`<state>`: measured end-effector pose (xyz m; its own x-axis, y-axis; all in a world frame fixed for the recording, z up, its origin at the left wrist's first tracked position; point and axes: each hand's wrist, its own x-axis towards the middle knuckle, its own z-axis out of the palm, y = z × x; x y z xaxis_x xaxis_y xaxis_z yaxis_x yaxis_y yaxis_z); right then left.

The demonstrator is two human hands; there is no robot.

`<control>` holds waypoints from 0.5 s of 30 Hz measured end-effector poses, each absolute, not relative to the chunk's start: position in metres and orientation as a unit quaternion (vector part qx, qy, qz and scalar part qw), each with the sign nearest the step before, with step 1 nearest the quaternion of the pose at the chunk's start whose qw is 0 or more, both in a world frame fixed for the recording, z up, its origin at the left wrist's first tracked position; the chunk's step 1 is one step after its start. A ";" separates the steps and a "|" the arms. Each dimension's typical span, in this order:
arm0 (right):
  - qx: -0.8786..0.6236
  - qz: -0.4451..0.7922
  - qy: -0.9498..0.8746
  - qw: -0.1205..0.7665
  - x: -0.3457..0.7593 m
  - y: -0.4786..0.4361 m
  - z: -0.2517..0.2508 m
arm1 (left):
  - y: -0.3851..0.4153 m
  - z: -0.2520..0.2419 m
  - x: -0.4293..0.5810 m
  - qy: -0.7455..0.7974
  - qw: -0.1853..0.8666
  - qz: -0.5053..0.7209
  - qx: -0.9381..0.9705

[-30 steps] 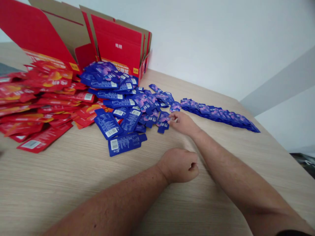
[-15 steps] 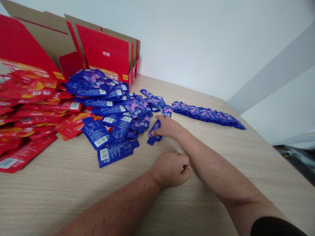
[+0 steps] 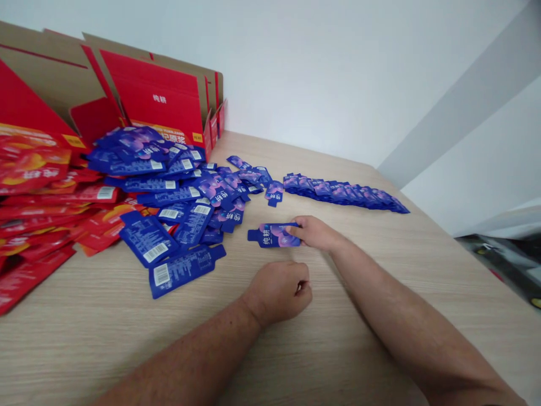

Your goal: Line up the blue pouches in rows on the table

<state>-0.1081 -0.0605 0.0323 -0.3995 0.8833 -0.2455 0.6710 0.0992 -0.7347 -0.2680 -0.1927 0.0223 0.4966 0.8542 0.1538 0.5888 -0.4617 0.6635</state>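
The right hand [image 3: 315,234] is grasping a blue sachet [image 3: 273,235] by one end, fingers [image 3: 296,226] closed on the foil, with its spout pointing left and its printed face up. The sachet is lying or hovering just over the pale wood-grain worktop [image 3: 105,349]; from this view I cannot tell whether it is touching the surface. It is sitting well clear of the other sachets, between the loose blue heap and the left hand [image 3: 279,292], which is clenched into an empty-looking fist resting on the worktop.

A long overlapping row of blue sachets [image 3: 342,194] is lying neatly to the right, running toward the far edge, and one single sachet [image 3: 274,193] is lying just off its near end. Much is left loose: the blue heap [image 3: 186,194] is sprawling in front of an opened cardboard box [image 3: 156,96] with red inner flaps, and a larger spill of red sachets [image 3: 38,208] is covering the left side, partly under the blue ones. Two blue sachets [image 3: 186,272] are showing their barcode backs at the heap's near edge.

Compared with half a second earlier, the right hand is drawing its sachet out from the heap's edge and turning it flat and sideways, while the left hand is staying clenched.
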 end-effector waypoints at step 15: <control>-0.573 0.590 -0.463 0.329 -0.035 -0.086 0.042 | -0.191 0.021 -0.269 0.446 0.310 0.255 0.800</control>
<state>-0.0349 -0.0860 0.0415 -0.1258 0.9198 -0.3717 0.1425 -0.3541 -0.9243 -0.2691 -0.1912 0.0214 0.4729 0.8713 0.1314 0.5550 -0.4104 0.7236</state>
